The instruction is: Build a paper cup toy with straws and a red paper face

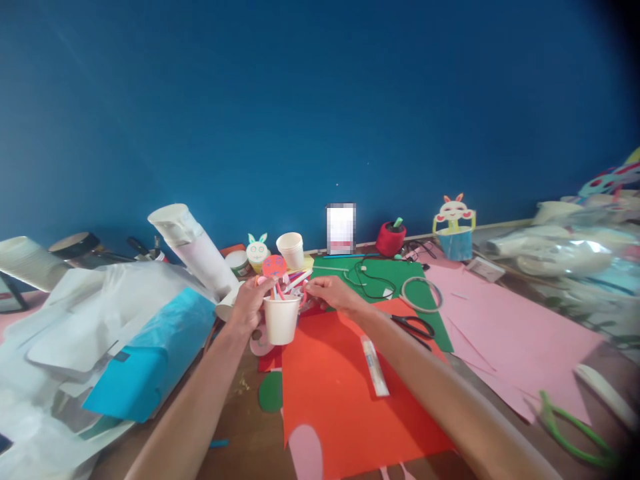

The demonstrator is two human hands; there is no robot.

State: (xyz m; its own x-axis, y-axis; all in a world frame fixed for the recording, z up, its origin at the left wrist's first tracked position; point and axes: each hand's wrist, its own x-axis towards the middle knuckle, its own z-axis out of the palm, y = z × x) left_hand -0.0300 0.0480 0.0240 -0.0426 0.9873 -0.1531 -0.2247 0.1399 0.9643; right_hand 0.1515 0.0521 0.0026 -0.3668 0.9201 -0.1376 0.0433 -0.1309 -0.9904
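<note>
A white paper cup [281, 321] is held up over the table. Fixed at its top is a round red paper face [275, 267] with drawn features, and red strips curve out at the cup's rim. At the cup's left side, my left hand [249, 303] is closed on its rim with the thumb near the face. On the other side my right hand [327, 292] pinches the end of a curved red paper strip [303, 297]. Underneath lies a sheet of orange-red paper [330, 387], with a glue stick or narrow tube [374, 367] on it below my right forearm.
Black scissors [414, 325] and a tape ring [421, 295] lie right of my hands. Green [400, 273] and pink paper [515, 320] spread rightward. Stacked cups [193, 247], a bunny face [257, 252] and a blue bunny cup [455, 243] stand behind. A blue packet [150, 360] lies left.
</note>
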